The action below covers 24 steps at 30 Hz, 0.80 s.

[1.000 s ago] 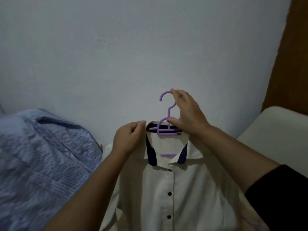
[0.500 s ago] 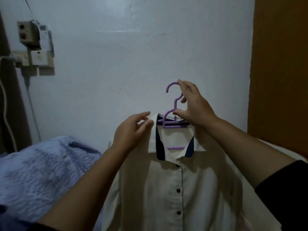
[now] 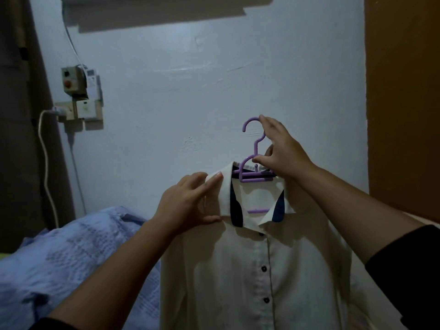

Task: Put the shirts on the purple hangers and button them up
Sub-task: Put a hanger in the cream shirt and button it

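A white shirt (image 3: 238,270) with dark buttons and a navy inner collar hangs on a purple hanger (image 3: 254,148), held up in front of the wall. My right hand (image 3: 283,151) grips the hanger at the neck below its hook, one finger touching the hook's top. My left hand (image 3: 188,203) holds the left collar flap, fingers over it and thumb under its lower edge. The front placket is closed below the collar, with two buttons showing.
A light blue shirt (image 3: 71,265) lies crumpled on the bed at lower left. An electrical box (image 3: 73,82) with sockets and a white cable (image 3: 47,167) sits on the wall at left. A brown wooden panel (image 3: 404,103) stands at right.
The view has tilted up, so the wall box and cable now show. Both hands raised the hanger and shirt. My left hand moved from pinching the collar's top to spreading along the left flap.
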Each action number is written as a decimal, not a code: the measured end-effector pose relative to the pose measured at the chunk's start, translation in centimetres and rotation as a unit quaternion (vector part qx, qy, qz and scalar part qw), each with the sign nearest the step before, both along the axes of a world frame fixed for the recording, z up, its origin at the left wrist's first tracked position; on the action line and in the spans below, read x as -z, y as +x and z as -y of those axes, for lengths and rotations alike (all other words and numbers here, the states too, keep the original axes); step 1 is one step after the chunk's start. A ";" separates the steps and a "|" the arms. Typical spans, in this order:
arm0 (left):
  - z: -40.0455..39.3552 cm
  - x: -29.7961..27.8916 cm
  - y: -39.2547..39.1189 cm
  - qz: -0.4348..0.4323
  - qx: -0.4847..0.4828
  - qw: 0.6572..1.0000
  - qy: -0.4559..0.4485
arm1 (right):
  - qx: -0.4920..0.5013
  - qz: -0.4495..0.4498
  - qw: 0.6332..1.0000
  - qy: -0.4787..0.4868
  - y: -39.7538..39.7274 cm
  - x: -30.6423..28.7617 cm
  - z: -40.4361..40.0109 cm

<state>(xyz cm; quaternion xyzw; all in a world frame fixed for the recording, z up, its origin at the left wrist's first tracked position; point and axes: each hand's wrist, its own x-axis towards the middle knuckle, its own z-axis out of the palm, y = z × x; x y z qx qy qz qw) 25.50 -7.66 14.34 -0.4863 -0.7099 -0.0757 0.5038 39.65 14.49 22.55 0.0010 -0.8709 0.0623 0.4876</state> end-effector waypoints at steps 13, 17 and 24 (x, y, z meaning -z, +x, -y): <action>2.1 -0.7 -1.0 -0.019 -0.069 0.997 -0.024 | -0.034 0.009 0.999 -0.041 -4.9 0.8 0.7; 2.8 -0.7 -1.8 -0.006 -0.071 0.997 -0.006 | -0.056 0.005 0.997 -0.058 -6.5 0.8 1.5; 5.1 -0.1 -3.6 0.052 -0.138 0.989 0.021 | -0.035 -0.031 0.998 -0.048 -10.4 3.6 3.8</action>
